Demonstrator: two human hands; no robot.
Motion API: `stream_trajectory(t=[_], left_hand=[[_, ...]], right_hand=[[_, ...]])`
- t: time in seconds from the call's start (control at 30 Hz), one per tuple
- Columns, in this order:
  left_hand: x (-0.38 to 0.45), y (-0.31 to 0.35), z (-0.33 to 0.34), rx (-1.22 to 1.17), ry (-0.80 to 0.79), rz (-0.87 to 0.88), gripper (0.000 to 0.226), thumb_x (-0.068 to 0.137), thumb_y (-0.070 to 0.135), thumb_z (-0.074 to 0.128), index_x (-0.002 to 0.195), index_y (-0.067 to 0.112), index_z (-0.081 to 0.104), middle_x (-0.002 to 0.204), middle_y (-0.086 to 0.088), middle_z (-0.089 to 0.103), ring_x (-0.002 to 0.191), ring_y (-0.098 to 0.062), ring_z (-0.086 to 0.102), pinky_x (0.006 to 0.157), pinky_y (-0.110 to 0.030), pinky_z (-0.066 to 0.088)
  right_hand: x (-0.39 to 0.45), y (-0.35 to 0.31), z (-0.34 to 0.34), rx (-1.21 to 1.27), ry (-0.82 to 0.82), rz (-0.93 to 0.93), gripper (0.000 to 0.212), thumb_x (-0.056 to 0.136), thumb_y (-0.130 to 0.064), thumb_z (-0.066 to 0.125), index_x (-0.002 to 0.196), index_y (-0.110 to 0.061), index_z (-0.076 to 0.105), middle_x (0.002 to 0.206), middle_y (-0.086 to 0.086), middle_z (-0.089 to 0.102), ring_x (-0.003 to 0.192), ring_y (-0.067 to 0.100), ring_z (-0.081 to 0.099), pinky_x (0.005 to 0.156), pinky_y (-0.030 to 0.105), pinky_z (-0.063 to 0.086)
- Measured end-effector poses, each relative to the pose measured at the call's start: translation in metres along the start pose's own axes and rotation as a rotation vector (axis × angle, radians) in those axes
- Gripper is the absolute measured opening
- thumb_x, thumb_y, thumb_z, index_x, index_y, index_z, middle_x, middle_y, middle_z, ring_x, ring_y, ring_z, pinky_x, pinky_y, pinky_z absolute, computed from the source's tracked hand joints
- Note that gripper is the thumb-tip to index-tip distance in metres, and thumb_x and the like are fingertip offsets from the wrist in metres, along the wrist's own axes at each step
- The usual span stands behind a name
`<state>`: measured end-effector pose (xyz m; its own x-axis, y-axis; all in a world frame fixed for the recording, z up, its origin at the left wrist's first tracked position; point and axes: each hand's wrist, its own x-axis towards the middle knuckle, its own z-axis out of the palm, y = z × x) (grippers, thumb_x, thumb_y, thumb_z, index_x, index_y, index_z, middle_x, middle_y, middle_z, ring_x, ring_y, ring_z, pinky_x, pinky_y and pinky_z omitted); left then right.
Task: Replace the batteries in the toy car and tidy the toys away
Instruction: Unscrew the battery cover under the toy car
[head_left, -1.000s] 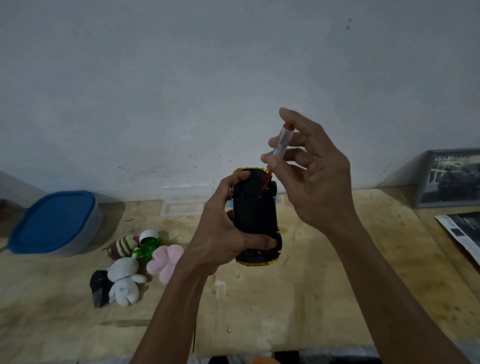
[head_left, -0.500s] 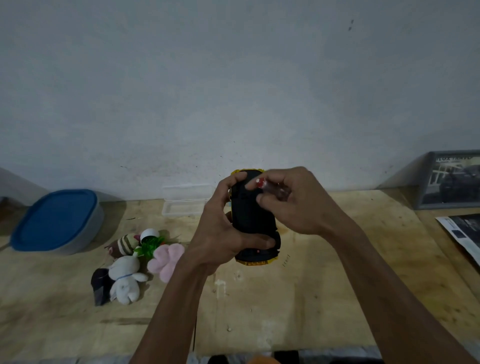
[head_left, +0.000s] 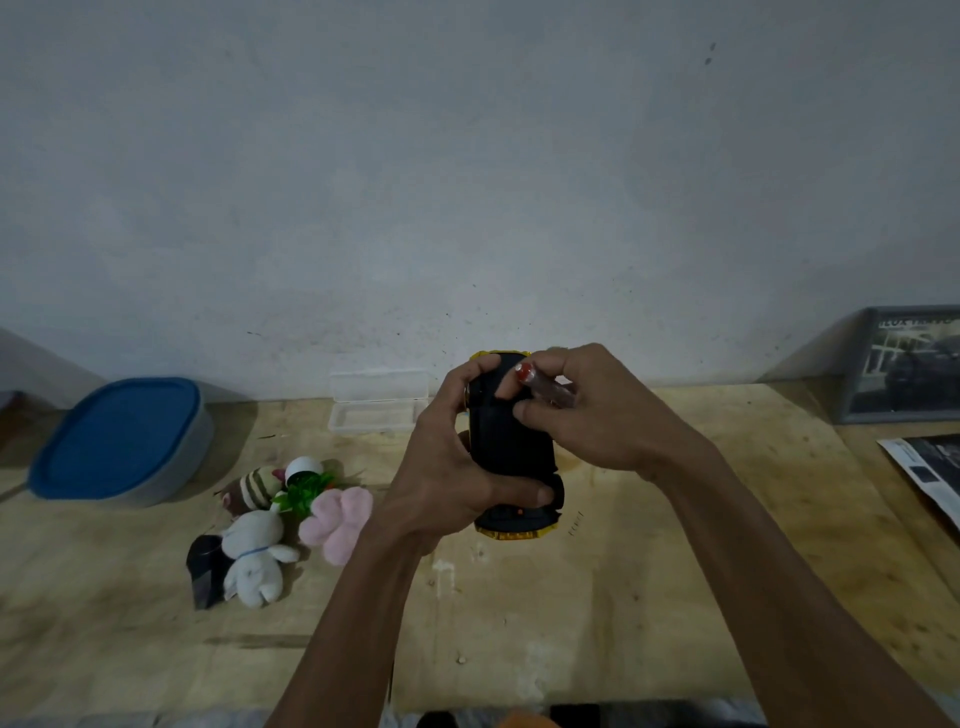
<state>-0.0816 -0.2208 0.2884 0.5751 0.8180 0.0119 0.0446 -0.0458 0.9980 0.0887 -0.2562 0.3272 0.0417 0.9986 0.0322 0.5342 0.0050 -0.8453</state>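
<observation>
The toy car (head_left: 511, 449), yellow with a black underside, is held upside down above the wooden table (head_left: 649, 597), its belly facing me. My left hand (head_left: 447, 483) wraps around its left side, thumb across the lower end. My right hand (head_left: 602, 415) rests on the car's upper right and holds a small screwdriver (head_left: 545, 387) with a clear handle and red cap, lying across the fingers. Its tip is hidden by my fingers. A pile of small toys lies to the left: a white plush (head_left: 257, 558), a pink plush (head_left: 337, 519), a striped plush (head_left: 254, 488) and a green plant toy (head_left: 306, 486).
A tub with a blue lid (head_left: 119, 441) stands at the back left. A clear plastic case (head_left: 376, 408) lies open by the wall. A small black object (head_left: 205, 569) sits beside the white plush. A framed picture (head_left: 909, 364) leans at the back right, printed paper (head_left: 930, 467) in front of it.
My right hand has come down from above the car with the screwdriver, turned it flat, and now rests against the car's underside. The left hand keeps its hold.
</observation>
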Motion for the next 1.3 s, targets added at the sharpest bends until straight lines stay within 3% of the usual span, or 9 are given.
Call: stream_trajectory(t=[0.1,0.27,0.37,0.53,0.73,0.93,1.03,1.13,1.3], left_hand=[[-0.001,-0.002,-0.001,-0.009,0.004,-0.001,0.109,0.049,-0.013,0.092,0.138,0.03,0.047,0.134,0.005,0.055,0.102,-0.015,0.071,0.076,-0.037,0.063],[-0.002,-0.009,-0.008,-0.043,0.021,-0.028,0.109,0.049,-0.015,0.092,0.138,0.029,0.048,0.136,0.005,0.054,0.1,-0.023,0.072,0.076,-0.046,0.063],[-0.006,-0.014,-0.017,-0.06,0.041,-0.062,0.109,0.048,-0.017,0.091,0.137,0.031,0.049,0.135,0.006,0.054,0.096,-0.026,0.073,0.075,-0.048,0.063],[-0.019,-0.031,-0.036,-0.043,0.045,-0.095,0.107,0.049,-0.019,0.089,0.137,0.027,0.048,0.132,0.01,0.055,0.095,-0.013,0.072,0.074,-0.043,0.063],[-0.035,-0.059,-0.068,-0.042,0.043,-0.138,0.107,0.049,-0.015,0.091,0.138,0.026,0.047,0.132,0.011,0.054,0.098,-0.015,0.071,0.078,-0.045,0.063],[-0.036,-0.087,-0.085,-0.032,0.002,-0.192,0.109,0.047,-0.009,0.095,0.139,0.027,0.047,0.137,0.008,0.05,0.106,0.003,0.063,0.081,-0.036,0.062],[-0.03,-0.1,-0.083,-0.051,-0.017,-0.224,0.109,0.047,-0.011,0.094,0.139,0.025,0.047,0.136,0.002,0.051,0.108,-0.007,0.065,0.08,-0.035,0.062],[-0.024,-0.117,-0.079,-0.085,-0.001,-0.286,0.108,0.048,-0.016,0.091,0.138,0.024,0.046,0.134,-0.005,0.054,0.1,-0.018,0.07,0.073,-0.034,0.062],[-0.018,-0.134,-0.073,-0.12,0.101,-0.378,0.105,0.049,-0.022,0.087,0.135,0.025,0.048,0.118,0.003,0.065,0.086,-0.02,0.072,0.068,-0.036,0.061]], right_hand=[[-0.001,0.002,0.0,-0.04,0.002,-0.045,0.018,0.089,-0.015,0.067,0.096,-0.03,0.073,0.106,-0.007,0.063,0.103,0.01,0.061,0.086,0.025,0.051],[0.001,0.009,0.013,0.078,0.049,-0.014,0.015,0.089,-0.013,0.071,0.098,-0.024,0.075,0.092,-0.012,0.072,0.088,0.001,0.068,0.07,0.011,0.048],[0.003,0.014,0.029,0.195,0.141,0.075,0.013,0.083,-0.014,0.078,0.096,-0.017,0.077,0.09,-0.007,0.075,0.085,0.0,0.069,0.071,0.012,0.05],[0.005,0.015,0.062,0.159,0.142,0.15,0.01,0.081,-0.016,0.08,0.091,-0.017,0.078,0.083,-0.008,0.075,0.077,-0.005,0.068,0.064,0.006,0.046],[0.01,0.013,0.102,0.157,0.071,0.212,0.011,0.085,-0.014,0.077,0.096,-0.014,0.078,0.072,-0.016,0.068,0.063,-0.011,0.061,0.058,0.005,0.043],[0.009,0.029,0.13,0.288,0.119,0.36,0.008,0.084,-0.009,0.077,0.091,-0.003,0.076,0.05,-0.016,0.058,0.045,-0.003,0.047,0.048,0.012,0.038],[0.008,0.04,0.127,0.424,0.185,0.431,0.007,0.087,-0.005,0.074,0.091,0.001,0.074,0.049,-0.015,0.055,0.043,0.0,0.042,0.042,0.012,0.034],[0.014,0.064,0.114,0.53,0.321,0.51,0.001,0.086,-0.007,0.075,0.085,-0.008,0.074,0.056,-0.008,0.057,0.046,0.006,0.039,0.039,0.016,0.031],[0.023,0.134,0.102,0.371,0.354,0.584,0.003,0.085,-0.005,0.075,0.083,-0.008,0.074,0.063,-0.004,0.062,0.041,-0.003,0.046,0.043,0.012,0.035]])
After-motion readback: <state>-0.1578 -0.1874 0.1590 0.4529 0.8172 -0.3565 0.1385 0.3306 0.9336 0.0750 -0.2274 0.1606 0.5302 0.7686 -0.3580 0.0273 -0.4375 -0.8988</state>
